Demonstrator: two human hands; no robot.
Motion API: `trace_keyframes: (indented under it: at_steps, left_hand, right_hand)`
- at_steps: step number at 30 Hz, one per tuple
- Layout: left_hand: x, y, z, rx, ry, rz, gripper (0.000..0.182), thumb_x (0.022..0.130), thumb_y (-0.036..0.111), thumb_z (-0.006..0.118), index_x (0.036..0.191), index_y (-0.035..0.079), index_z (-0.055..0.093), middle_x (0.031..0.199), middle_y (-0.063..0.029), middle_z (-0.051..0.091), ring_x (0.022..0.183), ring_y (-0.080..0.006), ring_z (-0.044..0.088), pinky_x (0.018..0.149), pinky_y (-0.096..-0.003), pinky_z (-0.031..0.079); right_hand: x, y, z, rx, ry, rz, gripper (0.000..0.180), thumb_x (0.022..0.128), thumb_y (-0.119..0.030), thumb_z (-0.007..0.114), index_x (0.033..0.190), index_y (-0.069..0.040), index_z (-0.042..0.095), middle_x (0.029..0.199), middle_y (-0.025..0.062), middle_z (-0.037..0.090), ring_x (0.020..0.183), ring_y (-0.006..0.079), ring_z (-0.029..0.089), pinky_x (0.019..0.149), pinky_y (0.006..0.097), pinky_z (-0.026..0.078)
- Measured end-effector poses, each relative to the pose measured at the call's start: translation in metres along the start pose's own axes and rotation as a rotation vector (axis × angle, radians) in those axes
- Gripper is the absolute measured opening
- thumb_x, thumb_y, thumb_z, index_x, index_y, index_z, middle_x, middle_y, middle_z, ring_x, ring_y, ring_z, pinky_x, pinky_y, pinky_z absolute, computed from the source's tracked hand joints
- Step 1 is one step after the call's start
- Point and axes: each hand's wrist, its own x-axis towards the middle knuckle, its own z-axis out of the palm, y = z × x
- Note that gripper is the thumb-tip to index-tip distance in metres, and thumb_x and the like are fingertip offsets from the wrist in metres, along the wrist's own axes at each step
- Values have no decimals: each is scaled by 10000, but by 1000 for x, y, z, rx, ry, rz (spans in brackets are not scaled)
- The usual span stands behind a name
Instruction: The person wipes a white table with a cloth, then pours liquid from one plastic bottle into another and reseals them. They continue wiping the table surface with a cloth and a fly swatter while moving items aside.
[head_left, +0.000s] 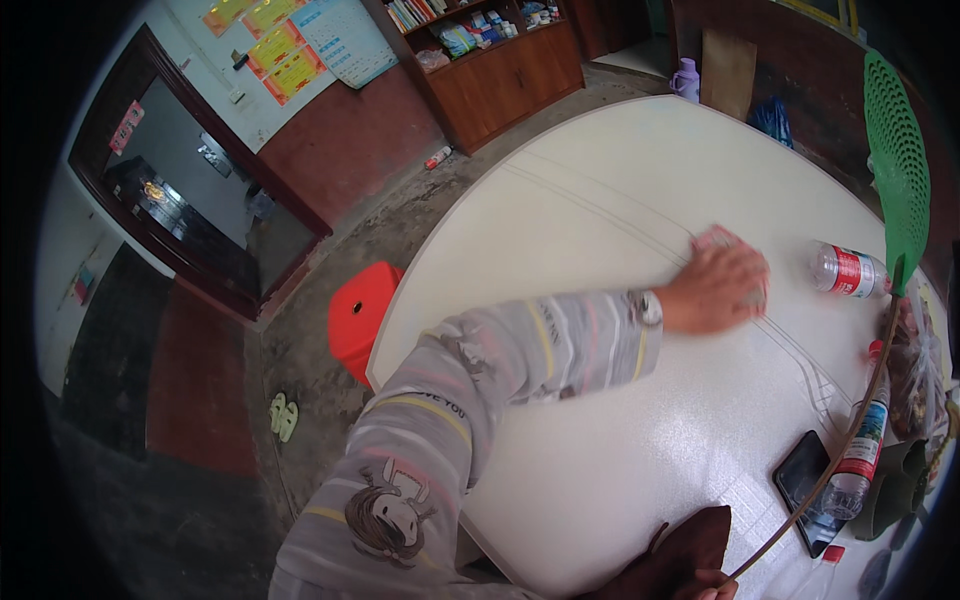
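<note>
My left hand (712, 289), in a grey striped sleeve, reaches across the white table (585, 247) and presses on a pinkish crumpled cloth (716, 238); the hand is blurred and covers most of it. At the bottom edge, only the fingers of my right hand (716, 586) show, closed round the thin brown handle of a green plastic fly swatter (898, 165). Its perforated head stands up at the right, over the table's edge. Beside my right hand lies dark brown cloth (675, 551). A plastic bottle (851, 270) with a red label lies right of my left hand.
Along the right side are a black smartphone (802, 476), a second labelled bottle (862, 450), a red-capped bottle (819, 577) and a clear plastic bag (916, 375) with contents. A red stool (364, 319) touches the table's left side in view. Slippers (285, 418) lie on the floor.
</note>
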Motion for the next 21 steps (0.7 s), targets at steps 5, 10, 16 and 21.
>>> trace_keyframes:
  at_steps: [5,10,16,21]
  left_hand:
    - [-13,-177,-104,488,-184,-576,526,1026,500,372,1447,206,488,1571,-41,406,1482,-229,294,1174,-569,149]
    - [-185,-189,-209,465,-114,-994,659,1027,552,352,1532,129,374,1618,-136,322,1506,-314,262,1223,-488,174]
    - [-298,-34,-240,496,-140,-902,614,1049,442,376,1543,78,342,1600,-183,326,1494,-358,272,1219,-485,196]
    - [-303,169,-208,377,-121,-609,519,992,267,532,1454,53,431,1529,-183,402,1457,-346,327,1192,-526,200]
  right_hand:
    - [-7,-31,17,30,19,18,293,1082,-246,440,1113,13,573,653,-18,439,504,56,345,462,209,267]
    - [-11,-41,9,6,-6,-42,289,1085,-239,431,1123,9,574,631,-28,433,508,49,330,477,203,271]
    - [-18,-24,-17,14,44,17,261,1077,-244,425,1099,-39,584,604,-86,344,513,9,288,474,222,175]
    - [-43,-37,-28,96,67,-20,242,1081,-237,451,1100,-42,593,665,-95,347,577,-2,295,521,202,196]
